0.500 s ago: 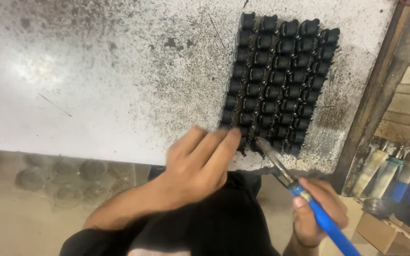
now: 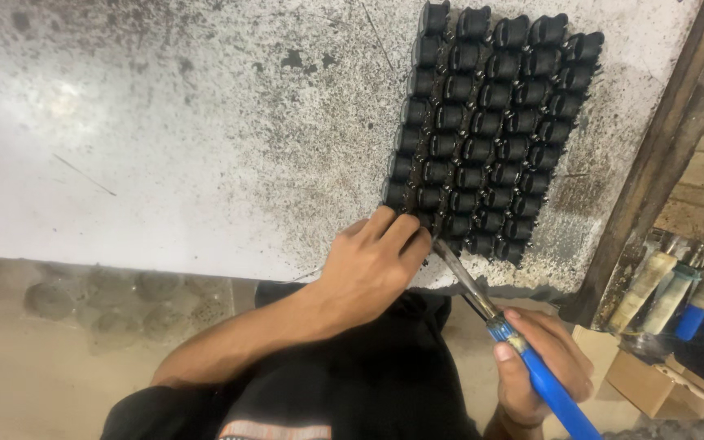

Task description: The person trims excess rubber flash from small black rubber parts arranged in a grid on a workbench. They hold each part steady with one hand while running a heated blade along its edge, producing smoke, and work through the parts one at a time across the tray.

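The left hand rests palm-down on the speckled white worktable, fingertips touching the near row of small black cylindrical parts at one o'clock. The right hand, at five o'clock, grips blue-handled metal pliers, whose tips reach that same row.

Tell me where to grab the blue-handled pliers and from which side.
Grip the pliers by the blue handles, low on the shaft, coming from the near right, where the right hand holds them now. The handles are long and slope toward the person; the thin metal tip points up-left at the block of black parts, beside the left hand.
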